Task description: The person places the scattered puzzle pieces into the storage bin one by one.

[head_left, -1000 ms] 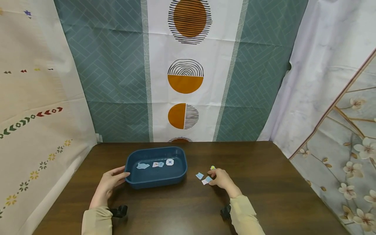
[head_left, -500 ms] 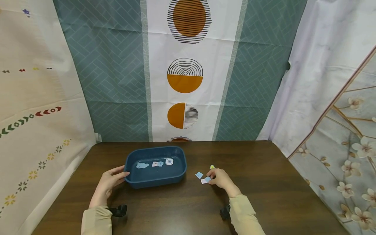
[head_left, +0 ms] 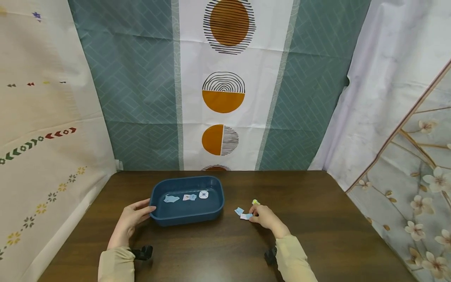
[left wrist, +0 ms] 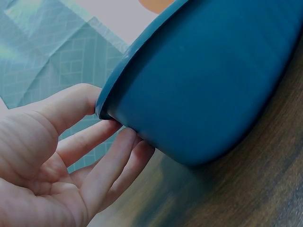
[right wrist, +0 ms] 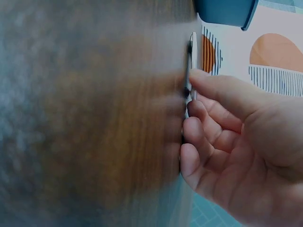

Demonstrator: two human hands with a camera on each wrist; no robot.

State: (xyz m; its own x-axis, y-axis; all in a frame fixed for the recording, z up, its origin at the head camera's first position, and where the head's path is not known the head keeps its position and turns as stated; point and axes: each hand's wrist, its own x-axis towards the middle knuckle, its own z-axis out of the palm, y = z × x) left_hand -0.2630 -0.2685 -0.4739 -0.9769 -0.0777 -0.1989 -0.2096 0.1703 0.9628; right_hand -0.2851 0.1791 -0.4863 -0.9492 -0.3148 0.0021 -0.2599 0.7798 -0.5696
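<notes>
My left hand [head_left: 131, 220] holds the left end of a dark blue plastic tray [head_left: 186, 220], thumb over the rim and fingers against the outer wall in the left wrist view. Several small flat pieces lie inside: a light blue one [head_left: 171, 199], a white-and-blue one [head_left: 189, 197] and a white one with a star pattern [head_left: 203, 194]. My right hand [head_left: 266, 217] pinches a thin white-and-light-blue piece [head_left: 245, 216] low at the table, edge-on in the right wrist view. A light blue piece [head_left: 239, 211] sits beside it. Behind the fingers, a yellow-green piece [head_left: 255, 202] shows partly.
The pieces and tray are on a dark brown wooden table [head_left: 204, 254]. Patterned cloths hang along its back [head_left: 148, 98], left [head_left: 53, 176] and right sides [head_left: 405, 164]. A black wrist device [head_left: 142, 253] sits at the left cuff.
The white-and-light-blue piece has turned slightly under my right fingers and now lies more level, close against the light blue piece. My left hand and the tray stay put.
</notes>
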